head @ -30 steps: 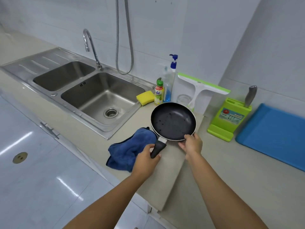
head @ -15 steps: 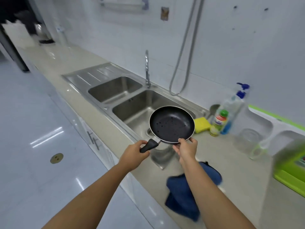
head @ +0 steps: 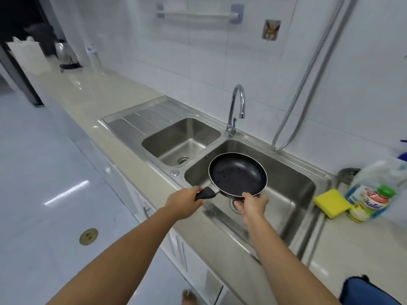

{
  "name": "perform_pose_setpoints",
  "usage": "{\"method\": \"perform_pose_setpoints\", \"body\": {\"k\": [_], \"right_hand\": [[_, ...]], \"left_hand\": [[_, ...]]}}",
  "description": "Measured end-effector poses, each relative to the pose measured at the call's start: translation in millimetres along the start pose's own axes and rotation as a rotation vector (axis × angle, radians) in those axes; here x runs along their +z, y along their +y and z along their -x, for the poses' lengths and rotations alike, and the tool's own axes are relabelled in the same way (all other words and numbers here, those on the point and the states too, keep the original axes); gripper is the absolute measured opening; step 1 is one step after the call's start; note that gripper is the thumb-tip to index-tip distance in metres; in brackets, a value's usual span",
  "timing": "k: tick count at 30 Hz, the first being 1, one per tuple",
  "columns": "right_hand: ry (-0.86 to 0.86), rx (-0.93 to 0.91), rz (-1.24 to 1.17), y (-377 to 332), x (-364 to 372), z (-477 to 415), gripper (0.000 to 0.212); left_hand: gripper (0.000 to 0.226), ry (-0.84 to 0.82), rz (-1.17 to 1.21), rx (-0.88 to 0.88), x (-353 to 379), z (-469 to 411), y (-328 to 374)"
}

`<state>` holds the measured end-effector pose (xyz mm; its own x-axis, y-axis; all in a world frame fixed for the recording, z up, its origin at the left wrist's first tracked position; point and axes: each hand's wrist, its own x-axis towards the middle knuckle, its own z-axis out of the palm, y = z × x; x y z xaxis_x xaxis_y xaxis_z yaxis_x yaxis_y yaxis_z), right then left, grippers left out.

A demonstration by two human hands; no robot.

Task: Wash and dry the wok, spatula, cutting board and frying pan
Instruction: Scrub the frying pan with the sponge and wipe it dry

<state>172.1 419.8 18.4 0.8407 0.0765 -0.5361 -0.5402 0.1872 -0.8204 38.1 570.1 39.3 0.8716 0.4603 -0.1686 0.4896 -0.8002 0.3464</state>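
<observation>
I hold a small black frying pan [head: 236, 173] level in the air over the right-hand basin of the steel sink [head: 295, 183]. My left hand [head: 184, 202] is closed around its black handle. My right hand [head: 251, 204] pinches the near rim of the pan. A few pale specks dot the pan's inside. The chrome tap [head: 236, 108] stands behind the sink, its spout over the divide between the basins; no water runs. Wok, spatula and cutting board are out of view.
A yellow sponge [head: 331, 202] and soap bottles [head: 372, 194] stand right of the sink. A blue cloth [head: 365, 291] lies on the counter at lower right. The left basin [head: 180, 139] and drainboard lie beyond. A metal hose [head: 308, 84] hangs on the wall.
I have lifted the pan off the counter and carried it left; it now hangs over the right basin. My view has swung left with it. Both hands keep their hold.
</observation>
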Motion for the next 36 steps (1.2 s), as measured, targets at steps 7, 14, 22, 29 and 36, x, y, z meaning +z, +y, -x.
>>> {"method": "perform_pose_setpoints", "body": {"k": [7, 14, 22, 29, 36], "right_hand": [[0.003, 0.015, 0.022, -0.2, 67.3, -67.1, 0.044], [0.108, -0.085, 0.278, -4.3, 91.2, -108.2, 0.057], [0.146, -0.632, 1.081, -72.8, 135.2, -156.6, 0.054], [-0.068, -0.637, 1.234, -104.0, 224.4, -200.7, 0.075], [-0.017, -0.556, 1.036, -90.2, 246.5, -234.8, 0.075]], "left_hand": [[0.035, 0.0, -0.093, 0.015, -17.1, -109.0, -39.1], [0.036, -0.034, -0.039, 0.077, -14.4, -181.2, -67.6], [0.037, -0.114, -0.101, 0.146, -17.3, -224.9, -91.4], [0.037, -0.155, -0.069, 0.22, -17.8, -261.9, -99.0], [0.037, -0.191, -0.076, 0.27, -21.3, -281.5, -121.1]]}}
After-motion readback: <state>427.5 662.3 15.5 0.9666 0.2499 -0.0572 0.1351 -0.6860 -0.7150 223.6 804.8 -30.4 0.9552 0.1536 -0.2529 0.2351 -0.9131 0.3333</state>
